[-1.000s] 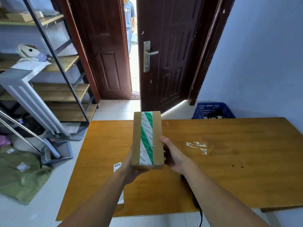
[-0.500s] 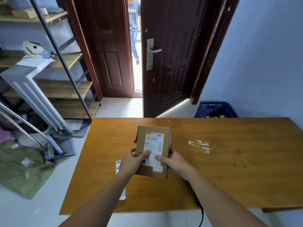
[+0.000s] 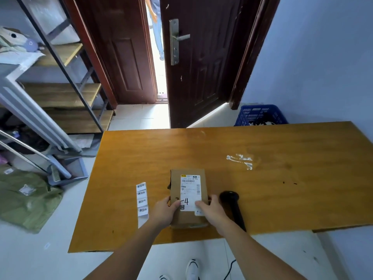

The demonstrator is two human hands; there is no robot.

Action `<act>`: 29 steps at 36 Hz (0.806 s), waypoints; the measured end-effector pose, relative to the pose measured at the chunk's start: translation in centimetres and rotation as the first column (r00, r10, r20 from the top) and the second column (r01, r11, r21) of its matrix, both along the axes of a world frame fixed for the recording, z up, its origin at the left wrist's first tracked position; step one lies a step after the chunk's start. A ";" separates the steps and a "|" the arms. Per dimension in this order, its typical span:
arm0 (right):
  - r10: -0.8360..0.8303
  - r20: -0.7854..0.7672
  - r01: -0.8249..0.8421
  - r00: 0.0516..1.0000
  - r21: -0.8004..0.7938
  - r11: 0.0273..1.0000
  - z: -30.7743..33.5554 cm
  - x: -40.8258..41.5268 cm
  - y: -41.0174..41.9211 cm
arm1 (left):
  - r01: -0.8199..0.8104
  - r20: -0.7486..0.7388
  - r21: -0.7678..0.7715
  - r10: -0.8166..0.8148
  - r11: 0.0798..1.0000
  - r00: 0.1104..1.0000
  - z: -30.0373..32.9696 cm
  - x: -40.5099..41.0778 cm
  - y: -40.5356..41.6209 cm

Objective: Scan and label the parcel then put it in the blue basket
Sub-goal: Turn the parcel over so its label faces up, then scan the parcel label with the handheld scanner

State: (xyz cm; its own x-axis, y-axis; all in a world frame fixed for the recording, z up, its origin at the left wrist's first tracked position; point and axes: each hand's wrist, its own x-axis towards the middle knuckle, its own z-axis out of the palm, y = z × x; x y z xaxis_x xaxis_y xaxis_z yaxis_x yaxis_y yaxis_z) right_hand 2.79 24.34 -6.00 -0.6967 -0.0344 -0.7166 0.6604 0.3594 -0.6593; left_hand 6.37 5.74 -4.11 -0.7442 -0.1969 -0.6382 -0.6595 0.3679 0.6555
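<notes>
We hold a cardboard parcel [image 3: 188, 199] flat on the wooden counter [image 3: 282, 188], its white shipping label [image 3: 190, 191] facing up with a handwritten "4" near the lower edge. Our left hand [image 3: 164, 212] grips the parcel's near left side, fingers [image 3: 177, 203] curled closed over the top face, and our right hand [image 3: 210, 211] clasps the near right side, thumb pressed on the label. Just left of the parcel lies a strip of small printed stickers [image 3: 142, 201]; just right of it lies a black handheld scanner [image 3: 232, 207], its cable trailing off the counter's near edge. The blue basket [image 3: 260, 115] stands on the floor beyond the counter's far edge, well apart from the parcel.
</notes>
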 end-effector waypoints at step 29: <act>0.123 -0.094 -0.040 0.988 0.611 0.791 -2.0 -1.3 10.5 | 0.323 0.250 -0.215 -0.268 0.922 0.931 -3.7 0.4 -1.6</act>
